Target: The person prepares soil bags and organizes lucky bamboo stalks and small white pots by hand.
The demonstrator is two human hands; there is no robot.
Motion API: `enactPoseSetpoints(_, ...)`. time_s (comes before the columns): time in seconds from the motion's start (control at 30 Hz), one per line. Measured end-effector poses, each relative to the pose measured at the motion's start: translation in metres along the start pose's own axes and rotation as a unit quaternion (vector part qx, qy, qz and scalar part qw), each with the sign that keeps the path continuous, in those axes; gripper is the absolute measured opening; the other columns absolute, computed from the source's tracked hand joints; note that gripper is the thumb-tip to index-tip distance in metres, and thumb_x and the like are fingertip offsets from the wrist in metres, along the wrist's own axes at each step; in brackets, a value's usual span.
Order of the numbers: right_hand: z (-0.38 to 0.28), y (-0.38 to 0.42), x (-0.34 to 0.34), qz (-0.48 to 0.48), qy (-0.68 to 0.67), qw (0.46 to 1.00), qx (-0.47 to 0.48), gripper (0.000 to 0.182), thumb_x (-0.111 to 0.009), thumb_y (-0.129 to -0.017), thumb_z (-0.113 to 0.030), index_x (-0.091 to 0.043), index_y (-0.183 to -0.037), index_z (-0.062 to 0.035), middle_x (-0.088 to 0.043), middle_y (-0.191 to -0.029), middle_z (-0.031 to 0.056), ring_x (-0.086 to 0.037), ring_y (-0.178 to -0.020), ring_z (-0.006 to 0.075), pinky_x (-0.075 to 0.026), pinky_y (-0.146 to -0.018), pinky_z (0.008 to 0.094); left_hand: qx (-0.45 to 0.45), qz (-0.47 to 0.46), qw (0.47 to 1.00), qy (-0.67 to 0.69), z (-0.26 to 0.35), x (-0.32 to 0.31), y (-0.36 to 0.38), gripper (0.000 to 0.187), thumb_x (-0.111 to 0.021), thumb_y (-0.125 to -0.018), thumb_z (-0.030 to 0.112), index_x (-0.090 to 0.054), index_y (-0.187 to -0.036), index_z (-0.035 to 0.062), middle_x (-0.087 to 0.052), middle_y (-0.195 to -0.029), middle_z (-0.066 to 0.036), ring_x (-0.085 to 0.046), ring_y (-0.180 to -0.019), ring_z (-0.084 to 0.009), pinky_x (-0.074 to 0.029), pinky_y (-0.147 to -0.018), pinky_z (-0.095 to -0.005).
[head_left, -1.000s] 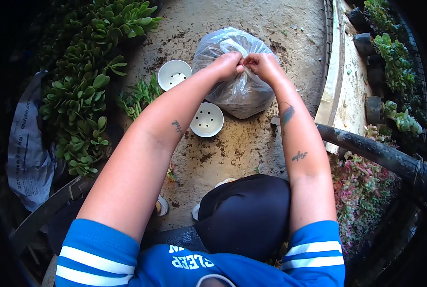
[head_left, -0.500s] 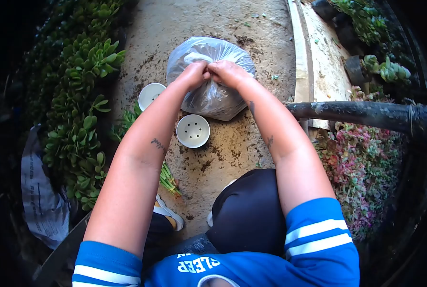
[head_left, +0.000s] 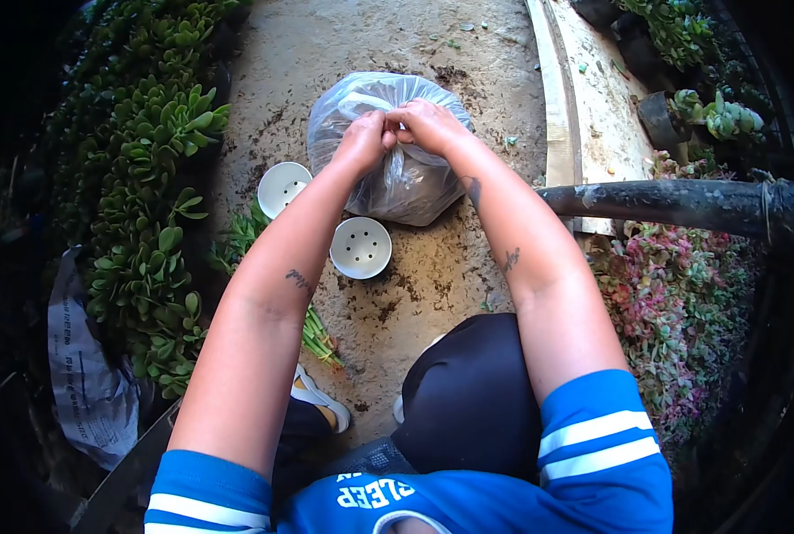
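Observation:
A clear plastic bag (head_left: 415,191) with dark contents, perhaps soil, sits on the ground in front of me, its top gathered. My left hand (head_left: 368,140) and my right hand (head_left: 425,127) meet over the gathered neck, fingers closed on the plastic. The fingertips partly hide the exact pinch point. Just below the bag stands a white pot (head_left: 360,248) with several holes in its bottom. Another white pot (head_left: 283,189) is to the left, partly covered by my left forearm. Under that forearm lies a bunch of green cuttings (head_left: 320,339), its stem ends showing.
Leafy green plants (head_left: 161,231) line the left side, with a printed plastic sheet (head_left: 90,374) by them. At right are a dark pipe (head_left: 673,205), a wooden board edge (head_left: 561,107), pinkish succulents (head_left: 673,329) and a dark pot (head_left: 660,123). Scattered soil marks the ground (head_left: 397,329).
Both hands stay at the bag's neck, with the right hand raised slightly and its fingers shifted. The view has moved a little; the pots and cuttings keep their places.

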State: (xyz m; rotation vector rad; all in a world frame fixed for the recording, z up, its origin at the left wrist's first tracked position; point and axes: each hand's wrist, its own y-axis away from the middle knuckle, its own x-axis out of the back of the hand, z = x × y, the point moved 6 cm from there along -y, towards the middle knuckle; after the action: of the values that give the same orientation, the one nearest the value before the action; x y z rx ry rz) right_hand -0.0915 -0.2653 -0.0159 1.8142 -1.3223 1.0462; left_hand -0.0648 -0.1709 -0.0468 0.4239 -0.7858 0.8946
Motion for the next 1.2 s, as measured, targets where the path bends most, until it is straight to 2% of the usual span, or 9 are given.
enactPoseSetpoints(0.1, 0.003, -0.001, -0.001, -0.029, -0.024, 0.998, -0.04, 0.02, -0.059, -0.07, -0.015, -0.058, -0.09, -0.0154, -0.061, -0.09, 0.0036, -0.055, -0.091, 0.025, -0.044, -0.076, 0.0373, 0.081, -0.006, 0.992, 0.094, -0.01, -0.004, 0.002, 0.017, -0.057, -0.071, 0.016, -0.053, -0.079, 0.001, -0.057, -0.081, -0.017, -0.056, -0.079, -0.0296, -0.043, -0.071, -0.0367)
enactPoseSetpoints(0.37, 0.012, 0.005, -0.005, -0.036, -0.021, 0.997, -0.058, 0.022, -0.06, -0.07, -0.015, -0.058, -0.092, -0.0182, -0.061, -0.089, 0.0035, -0.054, -0.09, 0.0248, -0.044, -0.077, 0.0361, 0.107, 0.0, 0.982, 0.157, -0.014, -0.007, 0.007, 0.017, -0.059, -0.072, 0.016, -0.053, -0.08, 0.0023, -0.057, -0.079, -0.015, -0.057, -0.074, -0.0268, -0.044, -0.068, -0.034)
enactPoseSetpoints(0.43, 0.007, 0.006, -0.001, 0.004, 0.0, 1.0, -0.021, 0.023, -0.06, -0.07, -0.016, -0.058, -0.093, -0.0197, -0.059, -0.092, 0.0027, -0.053, -0.092, 0.0245, -0.043, -0.078, 0.0353, 0.017, 0.03, 0.994, 0.108, -0.003, 0.005, 0.008, 0.017, -0.059, -0.072, 0.016, -0.053, -0.082, 0.0027, -0.056, -0.082, -0.014, -0.056, -0.076, -0.0282, -0.044, -0.068, -0.0347)
enactPoseSetpoints(0.57, 0.007, 0.009, -0.003, 0.01, 0.028, 0.999, -0.016, 0.024, -0.06, -0.071, -0.017, -0.058, -0.094, -0.0209, -0.058, -0.095, 0.002, -0.052, -0.094, 0.0244, -0.043, -0.079, 0.035, -0.049, -0.048, 0.997, 0.026, 0.007, 0.009, 0.002, 0.02, -0.058, -0.07, 0.015, -0.053, -0.085, 0.0027, -0.055, -0.089, -0.016, -0.054, -0.085, -0.0309, -0.043, -0.074, -0.0364)
enactPoseSetpoints(0.67, 0.006, 0.01, -0.005, 0.022, 0.046, 0.999, 0.0, 0.026, -0.06, -0.071, -0.018, -0.057, -0.096, -0.0218, -0.057, -0.096, 0.0016, -0.052, -0.094, 0.0241, -0.043, -0.08, 0.035, -0.108, -0.038, 0.993, -0.037, 0.013, 0.004, -0.004, 0.018, -0.054, -0.072, 0.013, -0.049, -0.083, -0.0011, -0.053, -0.083, -0.018, -0.053, -0.08, -0.0323, -0.042, -0.071, -0.0376)
enactPoseSetpoints(0.77, 0.001, 0.011, 0.001, 0.068, 0.035, 0.997, 0.017, 0.022, -0.06, -0.071, -0.019, -0.057, -0.093, -0.0203, -0.058, -0.092, 0.0031, -0.053, -0.092, 0.0249, -0.043, -0.078, 0.0358, -0.048, -0.051, 0.998, -0.006, 0.006, -0.005, -0.006, 0.019, -0.052, -0.073, 0.014, -0.048, -0.083, -0.0011, -0.053, -0.085, -0.021, -0.054, -0.082, -0.0327, -0.042, -0.072, -0.0379)
enactPoseSetpoints(0.93, 0.003, 0.016, -0.007, -0.005, -0.002, 1.0, -0.026, 0.016, -0.057, -0.071, -0.015, -0.055, -0.087, -0.0142, -0.06, -0.085, 0.0076, -0.055, -0.085, 0.0279, -0.044, -0.073, 0.0376, 0.044, -0.071, 0.994, 0.065, -0.01, -0.004, 0.005, 0.02, -0.054, -0.073, 0.016, -0.049, -0.085, 0.0008, -0.056, -0.085, -0.02, -0.055, -0.082, -0.033, -0.042, -0.074, -0.0373)
enactPoseSetpoints(1.0, 0.005, 0.019, -0.005, -0.041, 0.011, 0.998, -0.056, 0.017, -0.056, -0.071, -0.014, -0.055, -0.088, -0.0138, -0.06, -0.085, 0.0084, -0.055, -0.084, 0.0281, -0.044, -0.072, 0.0375, 0.115, -0.034, 0.99, 0.079, -0.029, 0.009, 0.007, 0.018, -0.053, -0.075, 0.016, -0.05, -0.084, 0.0006, -0.057, -0.08, -0.019, -0.055, -0.075, -0.0309, -0.043, -0.07, -0.0364)
enactPoseSetpoints(1.2, 0.003, 0.011, -0.001, 0.036, -0.01, 0.999, -0.033, 0.018, -0.056, -0.072, -0.015, -0.054, -0.09, -0.0139, -0.059, -0.086, 0.0093, -0.055, -0.086, 0.0288, -0.044, -0.072, 0.0381, -0.015, 0.021, 0.994, 0.107, -0.001, 0.023, 0.009, 0.015, -0.058, -0.075, 0.01, -0.049, -0.084, 0.001, -0.057, -0.077, -0.009, -0.053, -0.066, -0.0137, -0.044, -0.063, -0.0263)
